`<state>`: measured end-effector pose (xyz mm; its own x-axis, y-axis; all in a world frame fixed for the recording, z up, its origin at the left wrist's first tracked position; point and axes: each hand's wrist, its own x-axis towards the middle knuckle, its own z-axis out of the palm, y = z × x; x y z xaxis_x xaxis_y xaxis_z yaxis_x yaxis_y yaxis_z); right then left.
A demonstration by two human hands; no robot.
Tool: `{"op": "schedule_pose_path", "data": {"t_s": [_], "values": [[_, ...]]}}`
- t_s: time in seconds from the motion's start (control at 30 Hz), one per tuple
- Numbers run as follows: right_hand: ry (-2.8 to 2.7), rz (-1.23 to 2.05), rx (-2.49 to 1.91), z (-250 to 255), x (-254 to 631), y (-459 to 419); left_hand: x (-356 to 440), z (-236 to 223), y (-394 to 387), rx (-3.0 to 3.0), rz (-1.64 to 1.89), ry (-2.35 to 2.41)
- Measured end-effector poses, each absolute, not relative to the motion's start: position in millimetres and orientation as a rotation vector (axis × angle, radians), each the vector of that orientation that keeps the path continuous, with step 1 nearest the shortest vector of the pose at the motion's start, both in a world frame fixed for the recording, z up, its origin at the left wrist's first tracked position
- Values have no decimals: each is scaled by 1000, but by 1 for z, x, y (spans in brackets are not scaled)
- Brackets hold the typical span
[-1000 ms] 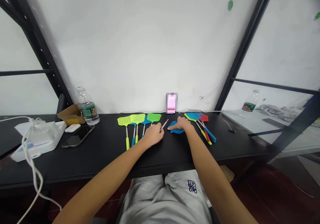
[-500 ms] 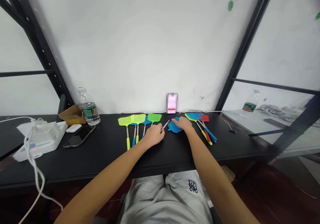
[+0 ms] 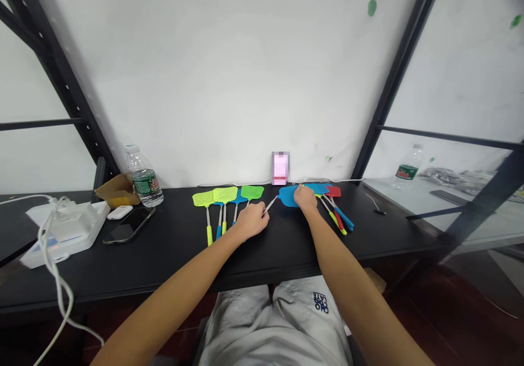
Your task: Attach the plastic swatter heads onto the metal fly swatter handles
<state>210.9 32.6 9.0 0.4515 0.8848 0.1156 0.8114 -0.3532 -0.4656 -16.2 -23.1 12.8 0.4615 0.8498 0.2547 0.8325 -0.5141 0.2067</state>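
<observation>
My left hand (image 3: 252,220) is closed around a thin pale metal rod (image 3: 270,204) that points up and to the right; the rod's other end is hidden in the hand. My right hand (image 3: 305,197) grips the right side of a blue fly swatter head (image 3: 289,196). The narrow neck of this head is at the rod's tip; whether the two are joined I cannot tell. Left of my left hand lie several fly swatters with yellow-green heads (image 3: 225,194), a green head (image 3: 252,192) and blue ones. Beyond my right hand, another group overlaps, including a red head (image 3: 333,191).
On the black table (image 3: 172,257), a water bottle (image 3: 144,178), an open cardboard box (image 3: 118,190), a dark phone (image 3: 130,225), a white case (image 3: 120,212) and a white power strip (image 3: 67,229) with cables stand left. A pixelated upright phone (image 3: 280,168) leans at the wall.
My right hand has turned the blue head so its neck points left and down toward the rod, and the neck now meets the rod's tip. My left hand has hardly moved.
</observation>
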Motion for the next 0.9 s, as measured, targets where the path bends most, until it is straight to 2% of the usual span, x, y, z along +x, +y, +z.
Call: {"op": "schedule_pose_path", "data": {"t_s": [0.13, 0.9], "values": [[-1233, 245, -2189, 9, 212, 35, -16, 12, -23, 2658, 513, 1514], [-1235, 199, -2078, 6, 216, 40, -18, 10, -20, 2696, 501, 1443]]}}
